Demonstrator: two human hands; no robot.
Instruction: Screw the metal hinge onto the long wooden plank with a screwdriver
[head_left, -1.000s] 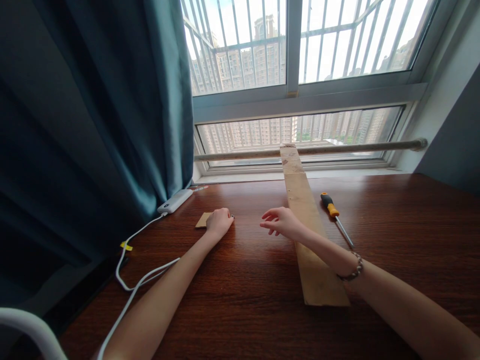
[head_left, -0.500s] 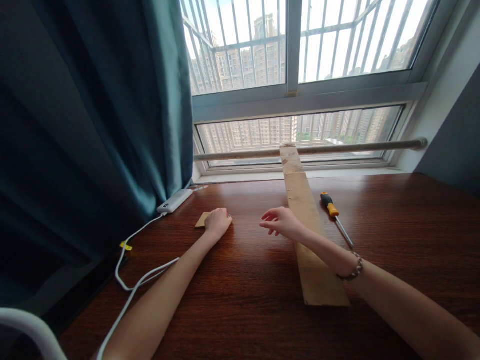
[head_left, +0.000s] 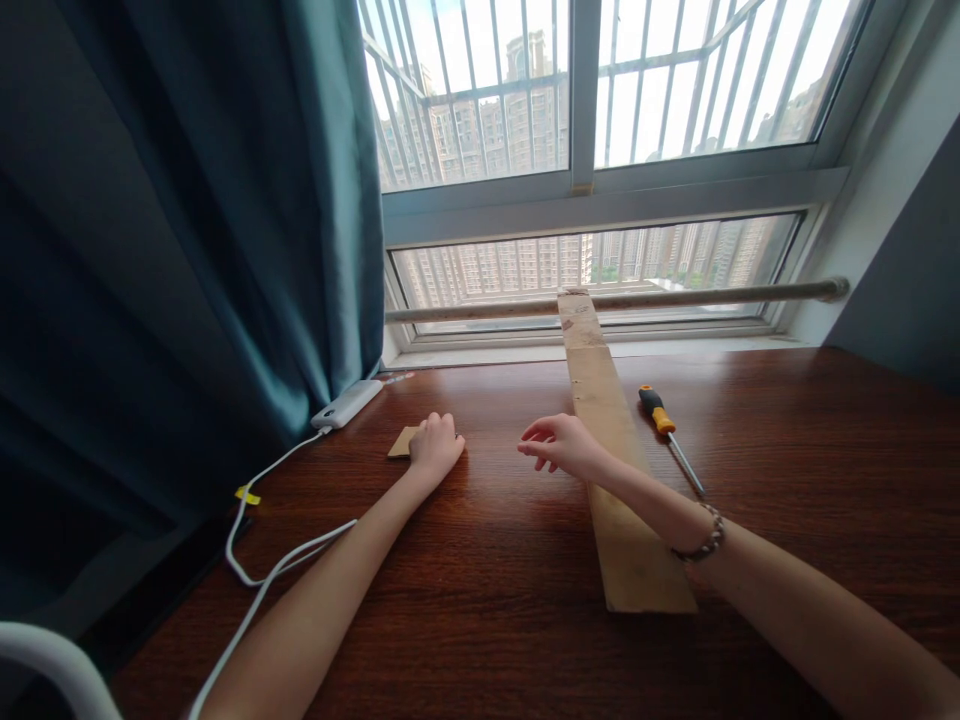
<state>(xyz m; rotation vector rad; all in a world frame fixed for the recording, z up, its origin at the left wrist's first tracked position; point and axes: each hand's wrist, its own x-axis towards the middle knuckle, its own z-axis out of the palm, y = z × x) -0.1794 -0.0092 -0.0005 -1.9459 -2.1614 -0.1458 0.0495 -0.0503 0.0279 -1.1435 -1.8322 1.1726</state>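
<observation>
My left hand [head_left: 437, 443] rests on the table with its fingers curled under. A small piece of cardboard [head_left: 401, 442] sticks out beside it on the left; whether the fingers grip anything is hidden. My right hand [head_left: 559, 444] hovers with its fingers apart and nothing in them. Under my right hand and forearm runs a long strip of cardboard [head_left: 600, 390], stretching from near me toward the window. To the right of this strip lies a screwdriver [head_left: 663, 417] with a black and yellow handle, its metal shaft pointing toward me.
A white power bank [head_left: 347, 404] with a white cable [head_left: 259, 470] sits by the blue curtain [head_left: 322, 200]. A yellow tag [head_left: 247, 496] lies near the cable. A horizontal pipe [head_left: 690, 297] crosses before the window, beyond the brown wooden table [head_left: 810, 480].
My left hand's fingers have shifted very slightly. The right hand stays nearly in place, and the view has moved a touch.
</observation>
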